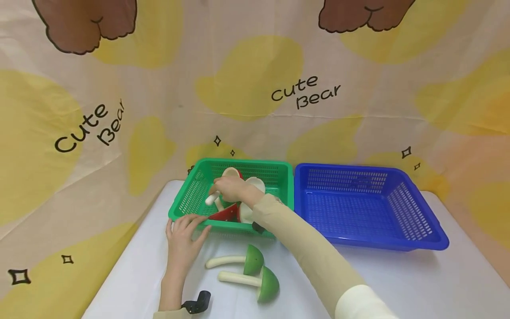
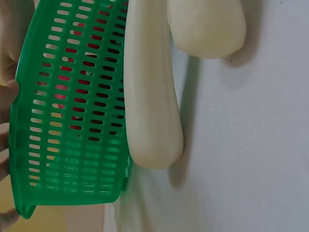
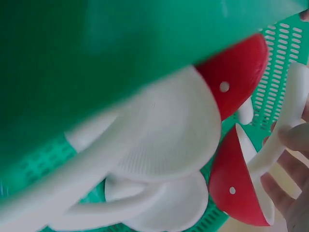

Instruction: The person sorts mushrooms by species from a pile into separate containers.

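Head view: your right hand (image 1: 233,188) is in the green basket (image 1: 191,195), fingers closed on a mushroom stem (image 1: 212,198).
Left hand (image 1: 185,235) lies flat, steadying the near rim; two green mushrooms (image 1: 255,271) lie on the worktop (image 1: 398,283); likely next: lift clear of the red-capped ones (image 1: 227,214).

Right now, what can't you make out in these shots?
- Head view: the right hand covers some toy mushrooms in the green basket, so their count is unclear.
- Right wrist view: the blurred basket rim fills the top.
- Left wrist view: the left hand is cut off by the edge.
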`<state>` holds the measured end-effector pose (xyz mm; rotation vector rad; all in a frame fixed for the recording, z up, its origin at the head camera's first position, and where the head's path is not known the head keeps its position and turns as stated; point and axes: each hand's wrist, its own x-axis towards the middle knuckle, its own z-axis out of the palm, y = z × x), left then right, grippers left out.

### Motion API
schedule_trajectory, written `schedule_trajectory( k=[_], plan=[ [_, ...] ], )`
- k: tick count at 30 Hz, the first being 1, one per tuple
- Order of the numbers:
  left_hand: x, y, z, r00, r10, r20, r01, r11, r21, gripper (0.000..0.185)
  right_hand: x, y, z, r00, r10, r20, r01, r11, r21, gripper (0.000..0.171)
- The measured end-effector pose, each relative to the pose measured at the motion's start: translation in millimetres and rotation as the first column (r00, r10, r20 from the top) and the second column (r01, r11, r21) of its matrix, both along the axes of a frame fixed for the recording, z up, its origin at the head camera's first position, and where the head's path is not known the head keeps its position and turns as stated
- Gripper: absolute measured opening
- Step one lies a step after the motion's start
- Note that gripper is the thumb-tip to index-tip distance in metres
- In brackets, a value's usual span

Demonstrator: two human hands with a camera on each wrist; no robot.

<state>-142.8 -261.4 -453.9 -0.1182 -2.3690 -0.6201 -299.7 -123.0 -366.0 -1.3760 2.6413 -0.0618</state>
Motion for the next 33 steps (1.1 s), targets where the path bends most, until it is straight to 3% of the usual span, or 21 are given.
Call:
schedule_trajectory(
  k=[11, 24, 33],
  plan=[
    [4.0, 2, -0.6, 1.000, 0.005, 0.007, -0.005, 1.000, 0.000, 0.026, 7.9, -7, -1.3, 1.000, -0.008, 0.000, 0.008, 0.996, 0.089, 0.043],
    [0.4, 0, 0.7, 1.000, 0.007, -0.013, -0.007, 1.000, -0.012, 0.027, 2.7, 14, 10.2, 0.994, -0.017, 0.109, 0.023, 0.998, -0.058, 0.047],
    [1.0, 1, 2.9, 1.000, 0.004, -0.002, -0.004, 1.000, -0.011, 0.027, 15.0, 44, 29.1, 0.982, -0.040, 0.182, 0.065, 0.989, -0.136, 0.050]
  ],
)
